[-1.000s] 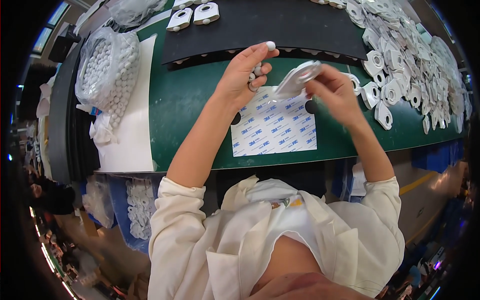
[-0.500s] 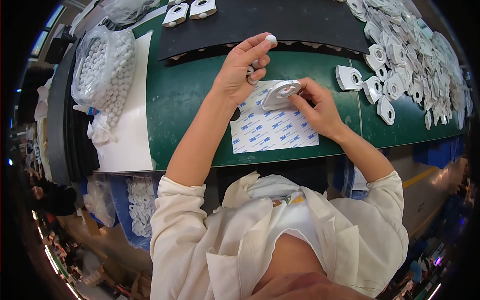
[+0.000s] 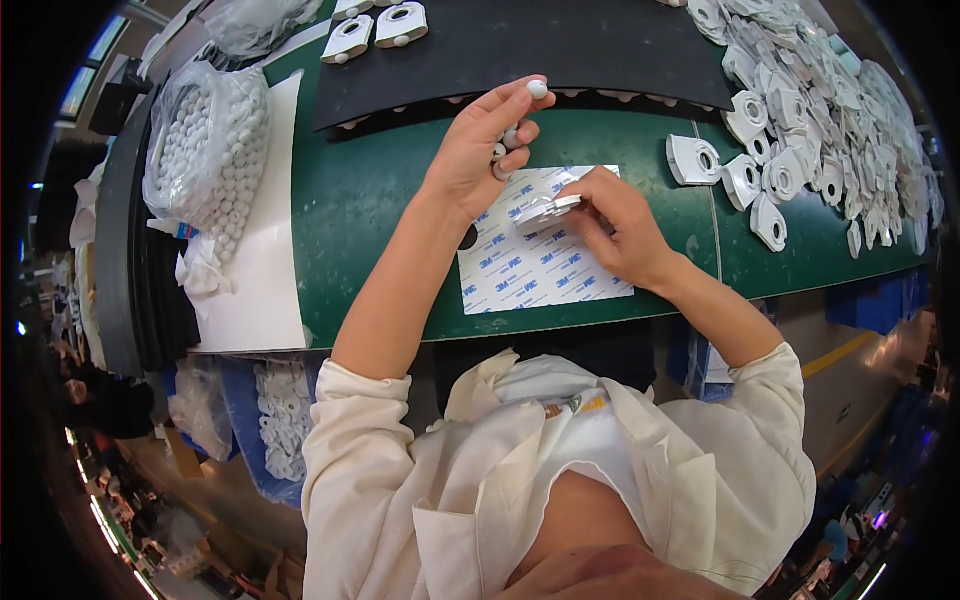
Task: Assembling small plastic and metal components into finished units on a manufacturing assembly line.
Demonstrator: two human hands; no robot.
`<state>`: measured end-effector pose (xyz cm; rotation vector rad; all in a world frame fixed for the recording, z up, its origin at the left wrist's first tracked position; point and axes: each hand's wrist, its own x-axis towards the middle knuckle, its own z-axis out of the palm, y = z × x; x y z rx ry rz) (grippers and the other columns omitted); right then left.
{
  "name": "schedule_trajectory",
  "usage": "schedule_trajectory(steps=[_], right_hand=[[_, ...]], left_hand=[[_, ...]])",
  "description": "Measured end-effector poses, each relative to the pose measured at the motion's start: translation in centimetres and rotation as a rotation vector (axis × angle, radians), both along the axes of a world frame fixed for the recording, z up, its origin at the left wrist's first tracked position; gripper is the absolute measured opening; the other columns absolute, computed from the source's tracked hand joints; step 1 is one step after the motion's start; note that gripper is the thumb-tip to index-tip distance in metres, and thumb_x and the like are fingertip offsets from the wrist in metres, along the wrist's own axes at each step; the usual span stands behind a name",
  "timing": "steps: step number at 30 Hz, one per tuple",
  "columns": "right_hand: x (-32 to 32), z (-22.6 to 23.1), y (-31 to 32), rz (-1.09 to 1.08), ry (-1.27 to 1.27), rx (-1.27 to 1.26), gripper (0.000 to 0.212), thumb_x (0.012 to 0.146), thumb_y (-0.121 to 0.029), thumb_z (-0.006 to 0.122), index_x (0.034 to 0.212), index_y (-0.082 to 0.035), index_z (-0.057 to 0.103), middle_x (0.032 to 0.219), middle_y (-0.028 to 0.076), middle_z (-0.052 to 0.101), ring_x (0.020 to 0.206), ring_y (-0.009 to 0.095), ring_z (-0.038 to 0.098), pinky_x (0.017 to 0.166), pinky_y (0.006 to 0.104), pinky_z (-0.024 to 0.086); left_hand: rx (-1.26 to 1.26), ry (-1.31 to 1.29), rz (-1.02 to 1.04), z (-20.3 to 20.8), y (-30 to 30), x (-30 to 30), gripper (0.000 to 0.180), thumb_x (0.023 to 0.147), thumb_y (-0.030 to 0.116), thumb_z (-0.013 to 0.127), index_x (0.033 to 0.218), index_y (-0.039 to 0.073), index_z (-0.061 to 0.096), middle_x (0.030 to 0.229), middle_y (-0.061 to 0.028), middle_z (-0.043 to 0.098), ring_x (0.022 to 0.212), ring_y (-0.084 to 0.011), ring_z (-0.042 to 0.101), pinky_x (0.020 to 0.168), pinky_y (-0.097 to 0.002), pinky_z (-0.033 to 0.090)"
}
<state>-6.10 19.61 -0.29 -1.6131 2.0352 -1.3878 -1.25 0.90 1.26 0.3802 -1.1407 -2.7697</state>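
Between the thumb and forefinger of my left hand [image 3: 484, 138] is a small white ball [image 3: 537, 90]. More of these balls [image 3: 510, 139] sit in its curled lower fingers. My right hand [image 3: 622, 226] grips a flat white plastic part [image 3: 546, 212] by its right end, tilted nearly edge-on. That part is over a white sheet with blue print [image 3: 550, 281] lying on the green table [image 3: 370, 190]. The two hands are apart, the left one farther away and higher.
A clear bag of white balls [image 3: 208, 140] stands at the left. White plastic parts with round holes [image 3: 790, 140] are heaped at the right. Across the back lies a black board [image 3: 530, 50] with several finished-looking parts [image 3: 402, 24]. Blue bins [image 3: 255, 410] stand below the table edge.
My right hand has tipped the white plastic part from showing its round hole to nearly edge-on. My left hand has moved slightly nearer with its ball.
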Motion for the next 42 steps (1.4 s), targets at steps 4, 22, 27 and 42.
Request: schedule_trajectory(steps=[4, 22, 27, 42], right_hand=[[-0.5, -0.5, 0.1, -0.009, -0.194, 0.051, 0.018, 0.081, 0.004, 0.051, 0.097, -0.005, 0.053, 0.088, 0.005, 0.054, 0.072, 0.011, 0.050, 0.063, 0.0229, 0.040], [-4.0, -0.7, 0.2, -0.082, -1.258, -0.401, 0.021, 0.094, -0.019, 0.045, 0.111, -0.008, 0.046, 0.108, 0.004, 0.052, 0.100, 0.013, 0.049, 0.084, 0.0298, 0.040], [-3.9, -0.8, 0.2, -0.083, -1.237, -0.385, 0.021, 0.094, -0.019, 0.045, 0.112, -0.009, 0.046, 0.108, 0.005, 0.052, 0.101, 0.013, 0.049, 0.084, 0.0298, 0.040], [-5.5, 2.2, -1.1, -0.064, -0.732, -0.207, 0.027, 0.092, -0.016, 0.049, 0.115, -0.005, 0.046, 0.090, 0.002, 0.053, 0.074, 0.008, 0.049, 0.067, 0.0218, 0.040]], left_hand=[[-0.041, 0.034, -0.012, -0.4, 0.2, -0.1, 0.031, 0.085, 0.012, 0.059, 0.113, 0.003, 0.054, 0.099, -0.0053, 0.057, 0.060, -0.0038, 0.041, 0.038, -0.0146, 0.028], [-0.430, -0.109, -0.094, 0.7, 2.0, 0.3, 0.028, 0.080, 0.007, 0.064, 0.107, 0.004, 0.061, 0.072, 0.0018, 0.050, 0.055, -0.0026, 0.040, 0.042, -0.0148, 0.029], [-0.420, -0.103, -0.108, 0.6, 1.9, 0.3, 0.027, 0.077, 0.006, 0.066, 0.103, 0.006, 0.064, 0.080, 0.0007, 0.059, 0.058, -0.0030, 0.042, 0.046, -0.0167, 0.031], [-0.437, -0.139, -0.098, 0.5, 1.5, 0.2, 0.047, 0.072, 0.017, 0.073, 0.112, 0.005, 0.053, 0.071, 0.0028, 0.055, 0.054, -0.0029, 0.043, 0.045, -0.0177, 0.031]])
